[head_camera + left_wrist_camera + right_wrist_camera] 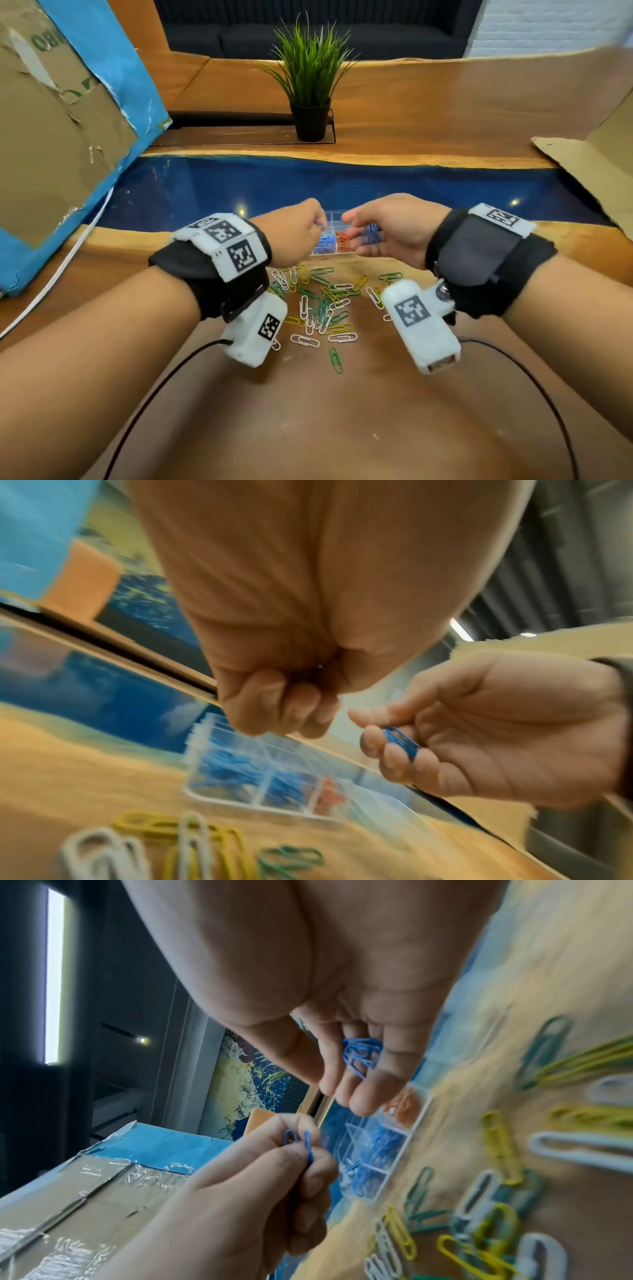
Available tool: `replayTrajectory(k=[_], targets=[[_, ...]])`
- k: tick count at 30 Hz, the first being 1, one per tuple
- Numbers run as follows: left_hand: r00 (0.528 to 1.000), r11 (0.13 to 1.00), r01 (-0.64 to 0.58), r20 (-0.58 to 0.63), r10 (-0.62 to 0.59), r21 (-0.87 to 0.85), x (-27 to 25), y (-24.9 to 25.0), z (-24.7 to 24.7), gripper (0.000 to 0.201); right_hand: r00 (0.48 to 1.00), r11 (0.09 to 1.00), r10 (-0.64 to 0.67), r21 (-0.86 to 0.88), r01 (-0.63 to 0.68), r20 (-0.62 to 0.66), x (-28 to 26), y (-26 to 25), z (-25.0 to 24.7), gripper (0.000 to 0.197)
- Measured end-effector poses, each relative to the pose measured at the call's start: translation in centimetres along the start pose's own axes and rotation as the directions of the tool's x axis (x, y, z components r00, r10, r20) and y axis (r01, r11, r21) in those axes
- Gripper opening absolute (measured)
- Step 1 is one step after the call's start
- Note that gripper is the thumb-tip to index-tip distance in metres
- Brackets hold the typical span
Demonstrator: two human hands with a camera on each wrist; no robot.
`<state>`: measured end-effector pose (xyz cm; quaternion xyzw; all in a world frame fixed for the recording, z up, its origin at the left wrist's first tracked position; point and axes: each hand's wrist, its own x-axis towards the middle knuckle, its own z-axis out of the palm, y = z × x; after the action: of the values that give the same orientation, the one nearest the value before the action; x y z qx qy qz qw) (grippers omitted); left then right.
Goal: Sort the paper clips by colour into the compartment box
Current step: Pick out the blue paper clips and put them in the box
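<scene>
A clear compartment box [331, 254] lies at the blue strip's near edge, with blue clips in its left cells and red ones to their right. Just above it my left hand [318, 223] pinches a blue paper clip [321, 225] between thumb and fingertips; the right wrist view shows this blue clip [290, 1138] in the left hand [304, 1141]. My right hand [356, 236] faces it, its curled fingers cupping a small bunch of blue clips [370, 234] [361, 1053]. A loose pile of white, yellow and green clips [322, 301] lies on the wood nearer me.
A potted plant [310, 85] stands at the back centre. A torn cardboard box with blue tape [61, 137] leans at the left, and flat cardboard [596, 164] lies at the right. Cables run from both wrist cameras across the wooden table [325, 428].
</scene>
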<state>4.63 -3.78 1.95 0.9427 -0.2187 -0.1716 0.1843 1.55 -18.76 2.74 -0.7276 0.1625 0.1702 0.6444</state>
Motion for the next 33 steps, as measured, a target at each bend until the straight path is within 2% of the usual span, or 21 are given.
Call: replayTrajectory(k=[4,7,9,13,14,23,25,28,31,33], targets=[[0.991,0.992,0.126,-0.041,-0.126,0.017,0.6,-1.0,-1.0,0.030,1.000,1.000,0.022,-0.023,-0.022,-0.012,1.8,-1.3,2.0,0.021],[0.990,0.987,0.139,-0.034,-0.137,0.085,0.9,-0.7,-1.4,0.030,0.998,0.996,0.063,-0.065,-0.065,-0.033,2.5,-2.1,2.7,0.006],[0.990,0.983,0.139,-0.035,-0.135,0.121,1.2,-0.5,-1.4,0.030,0.995,0.992,0.086,-0.092,-0.091,-0.060,2.9,-2.3,2.8,0.004],[0.989,0.978,0.135,-0.079,-0.123,0.162,1.7,-0.3,-1.0,0.035,0.997,0.992,0.069,-0.104,-0.071,-0.028,3.6,-2.1,2.8,0.047],[0.990,0.977,0.126,-0.083,-0.113,0.174,1.7,-0.4,-0.9,0.035,0.998,0.991,0.063,-0.118,-0.065,-0.023,3.6,-2.1,2.8,0.052],[0.988,0.981,0.068,-0.147,-0.042,0.179,1.1,-1.4,-0.6,0.034,0.999,0.952,-0.008,-0.306,-0.003,-0.036,3.2,-1.8,2.7,0.040],[0.986,0.982,0.060,-0.167,-0.029,0.182,0.9,-1.8,-0.5,0.035,0.996,0.878,-0.082,-0.475,0.056,-0.035,2.7,-1.7,2.7,0.036],[0.990,0.975,0.072,-0.132,-0.045,0.212,0.6,-2.4,-0.4,0.036,0.981,0.631,-0.192,-0.763,0.143,0.025,1.4,-1.6,2.8,0.037],[0.995,0.964,0.064,-0.085,-0.044,0.258,0.5,-2.7,-0.1,0.038,0.983,0.440,-0.163,-0.885,0.153,0.088,0.5,-1.5,3.3,0.043],[0.997,0.952,0.060,-0.054,-0.046,0.300,0.4,-2.9,0.2,0.040,0.988,0.349,-0.116,-0.927,0.138,0.103,0.6,-1.2,3.6,0.042]])
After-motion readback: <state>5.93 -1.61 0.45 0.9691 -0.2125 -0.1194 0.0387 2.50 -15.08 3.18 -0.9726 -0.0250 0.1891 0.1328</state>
